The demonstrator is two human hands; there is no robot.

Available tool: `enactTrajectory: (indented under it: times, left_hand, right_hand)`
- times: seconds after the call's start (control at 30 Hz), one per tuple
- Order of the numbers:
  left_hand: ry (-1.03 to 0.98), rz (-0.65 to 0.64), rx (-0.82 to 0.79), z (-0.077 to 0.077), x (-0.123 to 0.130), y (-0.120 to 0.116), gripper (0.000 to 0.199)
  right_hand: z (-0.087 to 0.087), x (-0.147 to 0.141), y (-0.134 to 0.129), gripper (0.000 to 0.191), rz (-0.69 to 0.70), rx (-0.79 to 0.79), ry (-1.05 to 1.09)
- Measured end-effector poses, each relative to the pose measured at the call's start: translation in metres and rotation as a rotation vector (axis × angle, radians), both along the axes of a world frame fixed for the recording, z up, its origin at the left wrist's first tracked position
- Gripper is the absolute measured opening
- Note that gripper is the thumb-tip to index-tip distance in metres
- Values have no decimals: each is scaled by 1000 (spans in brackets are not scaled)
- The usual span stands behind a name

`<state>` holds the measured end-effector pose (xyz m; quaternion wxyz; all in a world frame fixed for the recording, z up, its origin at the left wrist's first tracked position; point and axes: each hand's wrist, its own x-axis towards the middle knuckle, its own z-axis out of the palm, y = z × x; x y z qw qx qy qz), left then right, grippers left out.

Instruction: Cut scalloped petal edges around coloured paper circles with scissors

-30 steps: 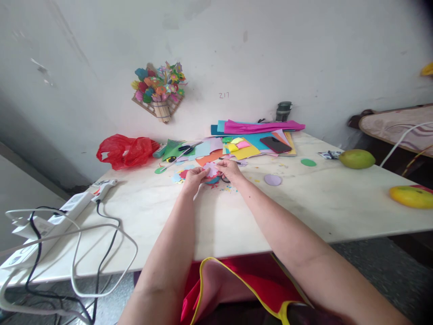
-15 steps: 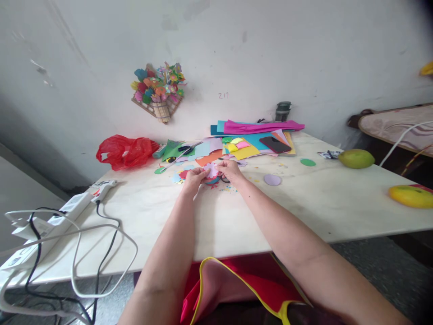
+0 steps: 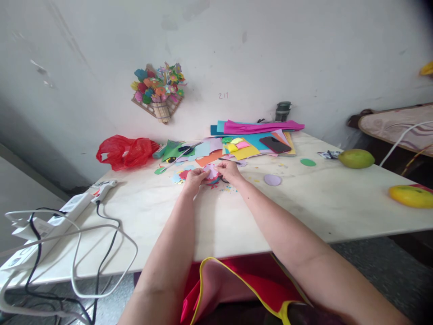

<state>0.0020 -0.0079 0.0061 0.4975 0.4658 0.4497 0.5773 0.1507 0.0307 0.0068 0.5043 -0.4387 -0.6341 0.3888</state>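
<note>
Between my two hands is a lilac paper flower cutout (image 3: 211, 171) with a scalloped edge. My left hand (image 3: 195, 177) pinches its left side, and my right hand (image 3: 229, 171) pinches its right side. Under and beside it show a red cutout (image 3: 184, 174) and blue pieces, partly hidden by my fingers. A dark loop, perhaps a scissor handle, peeks out below my right hand. Small coloured scraps (image 3: 228, 189) are scattered on the table just in front. A dark pen-like stick (image 3: 230, 160) lies beyond my right hand.
A marble-patterned table (image 3: 233, 225) carries scissors (image 3: 184, 153), coloured sheets (image 3: 248, 152), a phone (image 3: 275, 145), a lilac disc (image 3: 272, 179) and a green disc (image 3: 307, 162). A red bag (image 3: 125, 151) and a power strip (image 3: 50, 225) with cables lie left. Two mangoes (image 3: 356, 158) sit right.
My hands stay in almost the same place, still holding the lilac flower. The flower has shifted or tilted very slightly between my fingers.
</note>
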Motion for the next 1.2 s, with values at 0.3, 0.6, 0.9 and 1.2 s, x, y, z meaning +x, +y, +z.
enactTrajectory:
  times: [0.3, 0.6, 0.9, 1.2]
  left_hand:
    - [8, -3, 9, -1, -1, 0, 44]
    - [20, -20, -14, -1, 0, 0, 48]
    - [44, -26, -9, -2, 0, 0, 44]
    - [50, 27, -10, 1, 2, -2, 48]
  right_hand:
    - [-3, -1, 2, 16, -4, 1, -15]
    - [-4, -1, 1, 19, -36, 12, -39]
    - [-10, -2, 6, 19, -43, 51, -75]
    - [-14, -4, 11, 13, -33, 49, -149]
